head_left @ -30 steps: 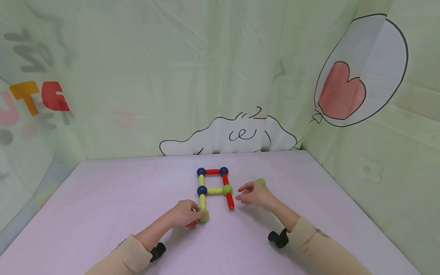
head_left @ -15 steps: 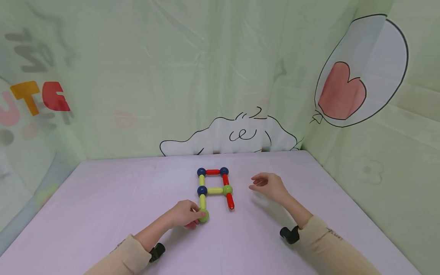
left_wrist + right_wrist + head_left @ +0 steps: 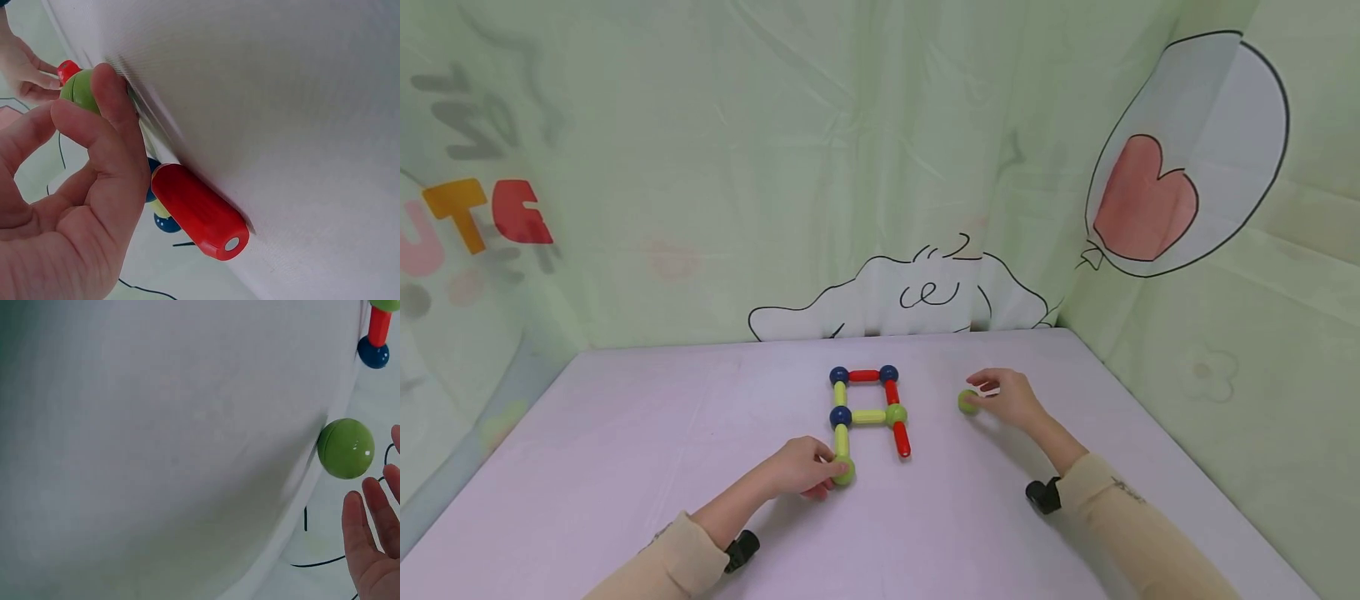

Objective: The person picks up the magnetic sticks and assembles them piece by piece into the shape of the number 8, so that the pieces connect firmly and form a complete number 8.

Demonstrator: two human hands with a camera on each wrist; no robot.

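A flat figure of magnetic rods and balls lies on the table: blue balls [image 3: 841,416], yellow rods [image 3: 869,416] and red rods [image 3: 892,392] form a closed square with two legs towards the person. My left hand [image 3: 805,467] pinches the green ball [image 3: 846,471] at the end of the left, yellow leg. The right leg, a red rod [image 3: 902,439], has a bare end. Beside my left hand, the left wrist view shows another red rod [image 3: 200,212], largely hidden in the head view. My right hand [image 3: 1013,400] is at a loose green ball [image 3: 966,402], its fingers spread, not closed round it.
The pale table [image 3: 625,467] ends at a light green curtain [image 3: 700,167] behind and at the sides. A drawn balloon [image 3: 1195,150] decorates the right side. Black wrist cameras [image 3: 1043,497] sit under both forearms, just above the table.
My right hand has moved right and away from the person, from near the red leg to the loose green ball. My left hand stays on its ball, and the figure has not visibly changed.
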